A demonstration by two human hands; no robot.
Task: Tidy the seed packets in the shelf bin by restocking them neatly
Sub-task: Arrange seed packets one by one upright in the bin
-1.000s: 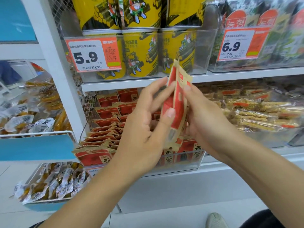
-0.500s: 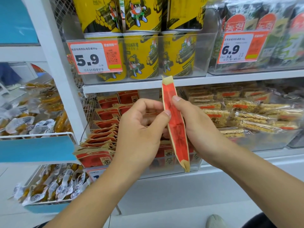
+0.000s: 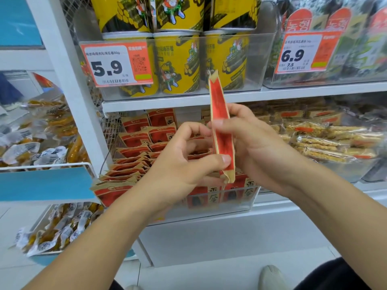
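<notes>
A red and tan seed packet point(image 3: 221, 124) stands upright and edge-on in front of the shelf, pinched between both hands. My left hand point(image 3: 178, 164) presses its lower end with the thumb. My right hand point(image 3: 251, 143) grips its middle from the right. Behind and below them a clear shelf bin point(image 3: 240, 200) holds several more red seed packets point(image 3: 134, 162), some leaning in rows, some tilted forward over the bin's left front. My hands hide the bin's middle.
Yellow snack tubs point(image 3: 178, 63) sit in a clear bin on the shelf above, with a 5.9 price tag point(image 3: 117, 64). Bagged snack bars point(image 3: 326, 139) fill the bin to the right. A white upright point(image 3: 69, 91) and blue-edged baskets of wrapped snacks point(image 3: 41, 181) stand left.
The packet was held tilted and face-on; both hands turned it edge-on and upright. The left thumb slid down to its lower end.
</notes>
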